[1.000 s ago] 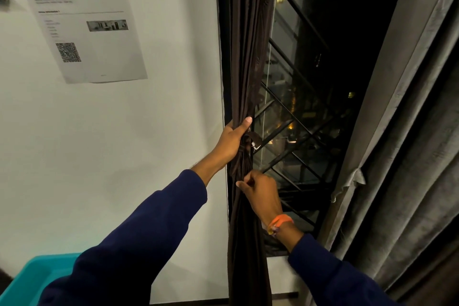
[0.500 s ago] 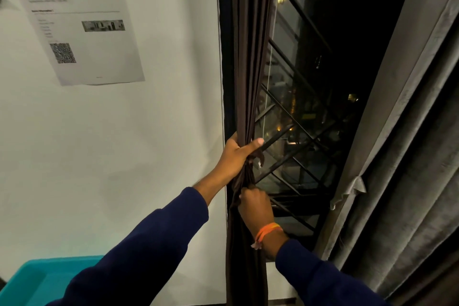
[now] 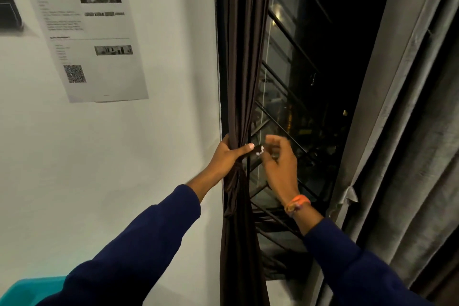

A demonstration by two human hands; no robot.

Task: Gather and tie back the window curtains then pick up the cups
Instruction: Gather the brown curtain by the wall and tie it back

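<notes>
A dark brown curtain [image 3: 242, 64] hangs gathered into a narrow bundle at the window's left edge. My left hand [image 3: 227, 156] grips the bundle at mid height, thumb across its front. A dark tie-back strap [image 3: 257, 151] with a pale end sticks out to the right of my thumb. My right hand [image 3: 279, 166], with an orange wristband, pinches that strap end just right of the bundle. A grey curtain [image 3: 407, 136] hangs loose along the right side. No cups are in view.
The window [image 3: 305, 97] has dark glass behind a black metal grille. A printed paper sheet [image 3: 84, 32] is stuck to the white wall on the left. A teal bin [image 3: 27, 289] shows at the bottom left corner.
My right hand has risen from under my left hand to the right of the bundle and now pinches the strap end. The left hand keeps its grip on the curtain.
</notes>
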